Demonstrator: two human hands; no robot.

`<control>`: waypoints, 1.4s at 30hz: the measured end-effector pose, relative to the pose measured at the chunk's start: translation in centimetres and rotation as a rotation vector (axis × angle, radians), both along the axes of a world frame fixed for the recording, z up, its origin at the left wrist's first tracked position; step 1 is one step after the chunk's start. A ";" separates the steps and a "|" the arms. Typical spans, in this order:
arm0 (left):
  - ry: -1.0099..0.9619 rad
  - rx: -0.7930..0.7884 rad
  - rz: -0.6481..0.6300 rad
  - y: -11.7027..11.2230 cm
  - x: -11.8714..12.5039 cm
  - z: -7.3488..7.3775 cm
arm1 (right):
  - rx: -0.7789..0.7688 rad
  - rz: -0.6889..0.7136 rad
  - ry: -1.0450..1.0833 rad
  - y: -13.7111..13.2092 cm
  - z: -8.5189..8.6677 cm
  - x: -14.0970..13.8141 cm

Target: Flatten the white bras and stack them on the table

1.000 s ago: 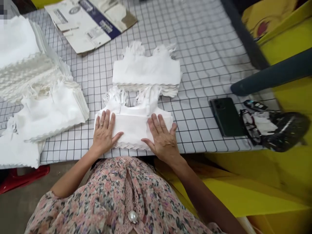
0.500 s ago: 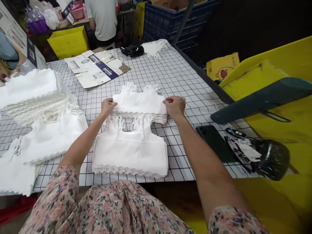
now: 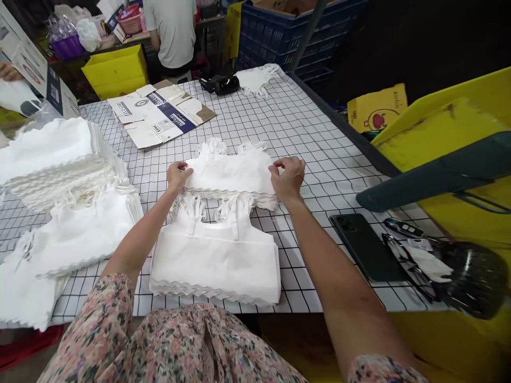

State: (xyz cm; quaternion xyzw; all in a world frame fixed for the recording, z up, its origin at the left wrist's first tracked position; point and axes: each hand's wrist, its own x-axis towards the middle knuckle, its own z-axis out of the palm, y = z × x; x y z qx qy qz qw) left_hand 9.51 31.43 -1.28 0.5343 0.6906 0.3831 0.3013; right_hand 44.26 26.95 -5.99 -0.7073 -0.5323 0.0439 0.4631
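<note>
My left hand (image 3: 178, 174) pinches the left edge of the uppermost white camisole top (image 3: 231, 173), which lies on a small pile with its straps bunched at the far side. At that pile's right edge, my right hand (image 3: 288, 176) has thumb and fingertips closed on the same top. Nearer my body lies a second pile of white camisole tops (image 3: 215, 260), neatly layered with scalloped hems facing me. Its straps reach up against the front of the far pile. Both piles rest flat on the grid-patterned tablecloth (image 3: 315, 143).
Taller stacks of white tops (image 3: 48, 143) stand on the left. A flattened carton (image 3: 159, 114) lies behind the piles. On the right are a phone (image 3: 365, 247), a key fob (image 3: 404, 227) and glasses (image 3: 411, 266). A person in a white shirt (image 3: 171, 32) is at the back.
Both hands stay at the sides of the far pile, almost unmoved. The camera view has shifted slightly. On the far left, another person's hand has moved up, with white cloth near it.
</note>
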 end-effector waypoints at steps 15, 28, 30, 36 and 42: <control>0.450 -0.021 -0.156 -0.5 3.1 1.3 | -0.089 -0.124 0.155 -2.1 1.5 0.9; 0.432 -0.118 -0.226 -0.9 4.1 3.5 | -0.086 -0.021 0.304 -0.8 4.7 0.6; 0.486 -0.174 -0.234 -0.9 4.0 3.7 | -0.107 -0.013 0.368 -0.3 4.9 0.6; 0.547 -0.266 -0.264 -1.2 4.5 3.7 | -0.194 -0.006 0.360 0.0 4.8 0.7; 0.507 -0.287 -0.203 -0.7 4.5 3.8 | -0.192 -0.013 0.368 -0.6 4.4 0.7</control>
